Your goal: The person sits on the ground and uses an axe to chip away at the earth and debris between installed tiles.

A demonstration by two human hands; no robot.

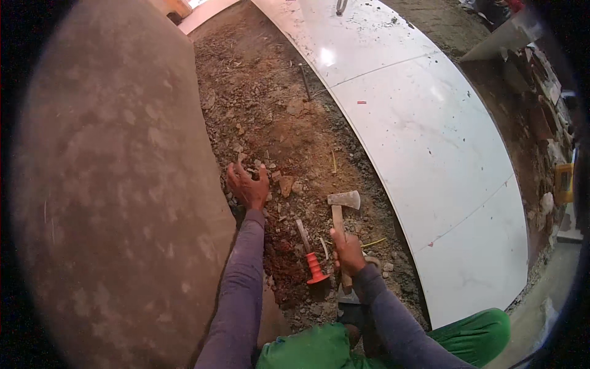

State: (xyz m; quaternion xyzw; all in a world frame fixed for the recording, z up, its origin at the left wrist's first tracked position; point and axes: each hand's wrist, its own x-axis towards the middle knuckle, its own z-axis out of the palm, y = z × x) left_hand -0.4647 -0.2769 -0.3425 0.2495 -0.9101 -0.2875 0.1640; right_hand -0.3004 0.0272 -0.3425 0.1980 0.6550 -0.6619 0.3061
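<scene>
A hatchet (344,200) with a grey metal head and a wooden handle is in my right hand (349,253), its fingers wrapped round the handle. My left hand (249,186) reaches down to the loose stones by the wall's foot, fingers spread and bent; nothing shows in its grasp. Close to its fingertips lie broken stone pieces (286,184). Between my forearms a chisel (312,258) with an orange-red ribbed grip and hand guard rests on the soil.
A brown plastered wall (123,160) rises on the left. Large white tiles (430,166) edge the dug strip on the right. A thin metal rod (305,83) lies farther up the soil (258,92). Rubble (544,117) is heaped at the far right.
</scene>
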